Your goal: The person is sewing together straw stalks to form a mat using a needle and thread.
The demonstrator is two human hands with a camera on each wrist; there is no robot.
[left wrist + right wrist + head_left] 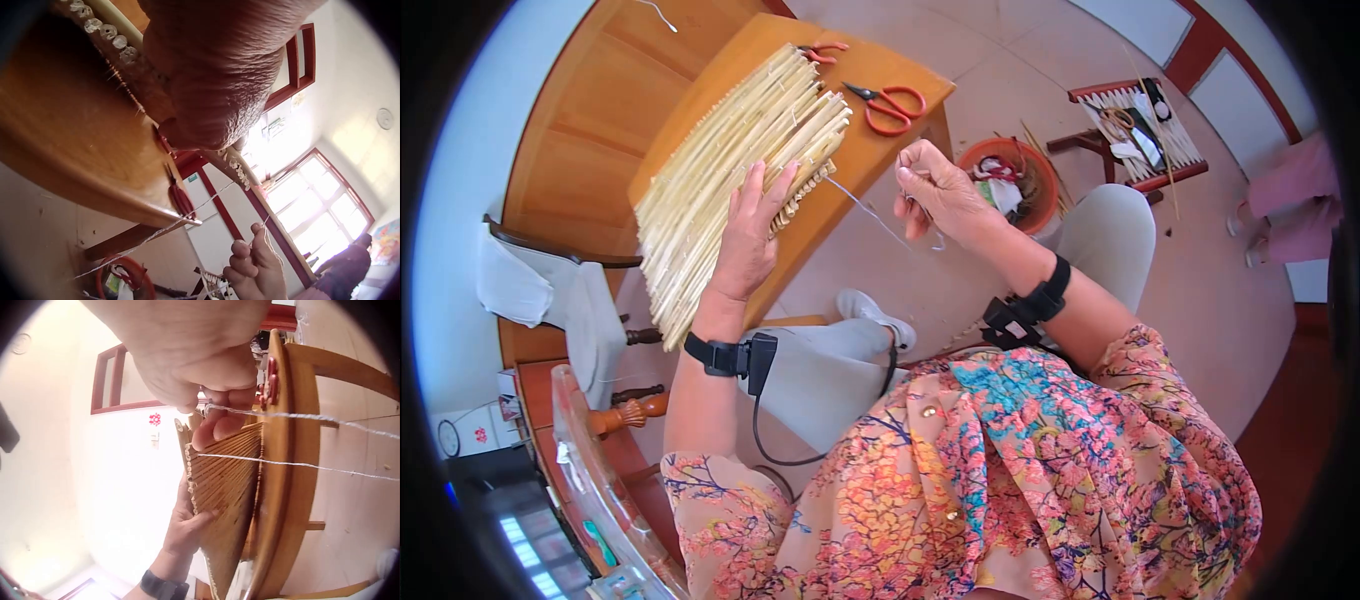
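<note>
A mat of pale dry stalks (740, 160), tied side by side, lies on the wooden table (825, 222). My left hand (748, 245) holds its near edge, fingers spread over the top; in the right wrist view the thumb (203, 519) lies against the underside. White string (868, 210) runs from the mat's right end toward my right hand (945, 195). That hand is raised beside the table corner, its fingers curled and pinching the string. Seen from the right wrist, one strand (300, 465) crosses below the fingertips and another (312, 417) passes at the fingers.
Red-handled scissors (890, 110) and red-handled pliers (825, 52) lie on the table past the mat. On the floor to the right stands an orange-red bucket (1052, 200) with scraps inside. A folding stool (1090, 95) holding small items is farther off. Another person's legs (1290, 205) show at far right.
</note>
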